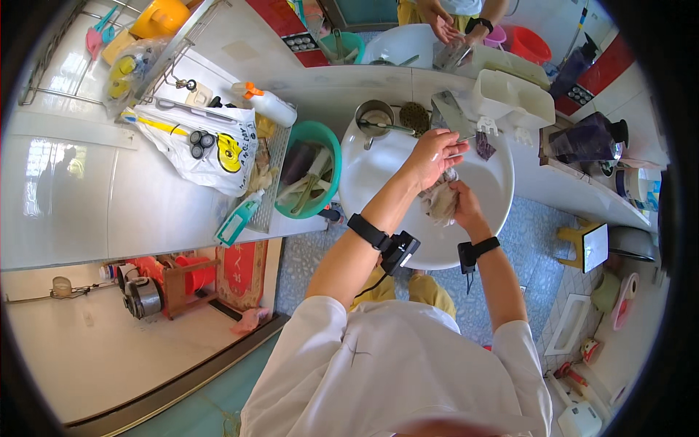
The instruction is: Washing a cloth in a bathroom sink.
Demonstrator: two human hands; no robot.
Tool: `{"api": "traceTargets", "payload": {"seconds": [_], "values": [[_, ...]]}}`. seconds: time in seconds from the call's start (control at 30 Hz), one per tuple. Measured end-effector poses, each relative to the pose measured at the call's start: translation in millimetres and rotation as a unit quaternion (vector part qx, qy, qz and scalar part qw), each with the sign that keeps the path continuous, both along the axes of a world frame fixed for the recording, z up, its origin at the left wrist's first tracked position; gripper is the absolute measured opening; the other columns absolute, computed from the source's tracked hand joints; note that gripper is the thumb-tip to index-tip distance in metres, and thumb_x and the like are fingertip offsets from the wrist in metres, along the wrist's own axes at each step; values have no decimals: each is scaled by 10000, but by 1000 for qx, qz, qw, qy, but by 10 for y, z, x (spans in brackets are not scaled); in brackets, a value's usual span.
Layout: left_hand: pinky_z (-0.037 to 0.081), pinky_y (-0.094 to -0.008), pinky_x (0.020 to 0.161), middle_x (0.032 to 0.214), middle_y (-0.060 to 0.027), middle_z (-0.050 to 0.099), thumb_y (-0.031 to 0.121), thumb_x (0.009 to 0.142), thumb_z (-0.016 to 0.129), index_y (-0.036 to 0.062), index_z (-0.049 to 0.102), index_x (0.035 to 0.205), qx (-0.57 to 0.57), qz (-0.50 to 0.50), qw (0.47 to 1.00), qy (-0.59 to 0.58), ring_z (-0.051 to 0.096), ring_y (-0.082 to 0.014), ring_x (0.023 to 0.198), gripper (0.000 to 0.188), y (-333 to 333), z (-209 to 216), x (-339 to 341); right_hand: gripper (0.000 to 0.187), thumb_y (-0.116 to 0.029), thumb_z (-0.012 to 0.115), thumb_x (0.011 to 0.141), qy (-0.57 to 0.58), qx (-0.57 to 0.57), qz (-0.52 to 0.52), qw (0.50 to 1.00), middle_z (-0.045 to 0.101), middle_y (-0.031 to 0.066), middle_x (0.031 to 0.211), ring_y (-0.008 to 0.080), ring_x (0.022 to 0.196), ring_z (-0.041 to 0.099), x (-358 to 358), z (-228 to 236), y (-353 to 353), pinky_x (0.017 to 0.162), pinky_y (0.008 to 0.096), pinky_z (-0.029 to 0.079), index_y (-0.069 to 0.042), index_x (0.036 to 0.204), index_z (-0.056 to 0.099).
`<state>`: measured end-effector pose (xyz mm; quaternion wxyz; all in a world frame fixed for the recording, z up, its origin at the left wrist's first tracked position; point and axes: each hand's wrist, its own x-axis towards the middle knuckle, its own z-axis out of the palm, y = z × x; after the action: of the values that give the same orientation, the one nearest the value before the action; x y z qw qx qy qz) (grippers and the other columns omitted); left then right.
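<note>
My left hand (435,157) is raised over the white washbasin (497,182), palm turned up and fingers stretched out, with nothing visible in it. Just below and to its right, my right hand (468,205) grips a crumpled, greyish-beige cloth (440,206) that looks wet and hangs over the bowl. The cloth's upper end comes close to my left palm; I cannot tell whether they touch. Behind my left fingers stands a shiny grey faucet-like piece (453,115). A dark purple scrap (484,146) lies on the rim to the right.
On the basin's back ledge stand a metal mug (373,116) with a handled utensil across it and a round brown scrubber-like thing (414,117). White holders (513,98) adjoin them. Left are a green tub (336,156), a spray bottle (273,109) and a white bag (171,149). A stool (594,247) stands right.
</note>
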<state>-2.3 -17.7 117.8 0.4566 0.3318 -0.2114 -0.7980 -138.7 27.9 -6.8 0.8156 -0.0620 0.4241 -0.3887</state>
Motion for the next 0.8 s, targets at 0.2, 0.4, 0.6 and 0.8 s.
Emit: {"api": "traceTargets", "payload": {"seconds": [0.2,0.4,0.6,0.8], "values": [[426,-334,788,951,-146,561,102,800,482,61,497,866,-24,11,1000,-2,538,-238,942,80,-41,104,152,269,-143,430,758,-21,-4,-10,1000,547,133,899,255,829,559,108,-52,-90,785,405,462,17,969,481],[435,-320,794,946,-168,551,100,806,471,4,489,881,-76,61,992,77,539,-246,909,123,-117,-64,202,308,-220,475,792,18,-34,25,999,548,124,912,246,804,567,205,-35,-102,740,393,480,10,995,471],[439,-335,822,896,-161,526,82,799,485,-13,486,829,-66,54,989,118,537,-264,904,100,-136,39,179,274,-205,484,784,61,18,31,997,551,121,843,249,726,576,227,-176,-85,677,386,495,5,961,479],[424,-336,820,884,-127,511,99,799,498,23,480,809,-74,38,991,103,524,-256,940,79,-111,55,211,265,-163,450,776,8,49,15,999,538,140,863,264,763,565,292,-347,-88,710,395,484,16,970,462]]}}
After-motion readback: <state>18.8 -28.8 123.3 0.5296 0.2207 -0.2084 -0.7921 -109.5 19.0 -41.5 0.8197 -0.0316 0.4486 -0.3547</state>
